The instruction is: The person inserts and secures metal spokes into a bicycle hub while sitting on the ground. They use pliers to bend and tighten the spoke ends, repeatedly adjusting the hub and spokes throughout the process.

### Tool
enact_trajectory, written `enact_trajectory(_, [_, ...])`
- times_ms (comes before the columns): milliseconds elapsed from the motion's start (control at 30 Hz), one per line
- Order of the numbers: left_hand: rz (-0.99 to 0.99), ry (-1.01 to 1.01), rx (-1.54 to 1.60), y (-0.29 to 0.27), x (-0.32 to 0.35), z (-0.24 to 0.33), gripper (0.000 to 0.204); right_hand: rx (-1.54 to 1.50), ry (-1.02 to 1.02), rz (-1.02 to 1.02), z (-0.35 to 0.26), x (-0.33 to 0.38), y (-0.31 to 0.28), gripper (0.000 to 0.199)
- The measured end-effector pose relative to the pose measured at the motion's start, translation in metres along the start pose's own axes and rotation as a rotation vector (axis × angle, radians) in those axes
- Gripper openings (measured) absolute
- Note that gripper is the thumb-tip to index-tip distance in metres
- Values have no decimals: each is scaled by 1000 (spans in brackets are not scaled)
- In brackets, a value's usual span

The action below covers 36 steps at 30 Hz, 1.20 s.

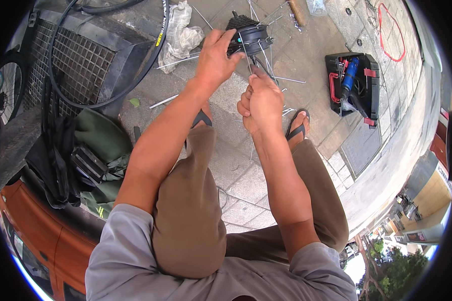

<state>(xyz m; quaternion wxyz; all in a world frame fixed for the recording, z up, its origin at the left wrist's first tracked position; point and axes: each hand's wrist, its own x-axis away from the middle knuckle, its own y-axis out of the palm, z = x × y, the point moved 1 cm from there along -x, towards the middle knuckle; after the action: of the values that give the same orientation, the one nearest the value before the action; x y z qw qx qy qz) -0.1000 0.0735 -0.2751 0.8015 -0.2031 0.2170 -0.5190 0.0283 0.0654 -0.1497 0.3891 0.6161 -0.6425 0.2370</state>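
A black wheel hub (256,39) with a toothed sprocket cluster (240,22) sits on the pavement ahead of me, with thin metal spokes fanning out from it. My left hand (214,61) is on the hub's left side, thumb and fingers curled against its edge. My right hand (262,100) lies just nearer to me, its fingers closed around the lower end of a spoke (247,56) that runs up across the hub's face. The tip inside the right fist is hidden. Loose spokes (164,101) are scattered around the hub.
A black tool case (372,103) with a blue tool (350,72) lies open at right, near a red cord (403,49). A white rag (182,35) and a large black tyre (57,83) are at left, by a metal grate (80,60) and a green bag (103,133).
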Motion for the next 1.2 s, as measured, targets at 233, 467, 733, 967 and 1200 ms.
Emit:
enact_trajectory(233, [5, 33, 9, 2, -9, 2, 65, -36, -27, -50, 19, -18, -21, 51])
enact_trajectory(467, [4, -1, 2, -4, -7, 5, 66, -17, 23, -37, -7, -17, 3, 48])
enact_trajectory(733, [-1, -38, 11, -2, -10, 1, 66, -64, -21, -85, 14, -56, -6, 8])
enact_trajectory(967, [-104, -149, 34, -8, -5, 8, 63, -351, 85, -140, 23, -117, -9, 20])
enact_trajectory(1200, [-107, -557, 454, -29, -55, -4, 66, -268, 105, 1, 16, -117, 4, 21])
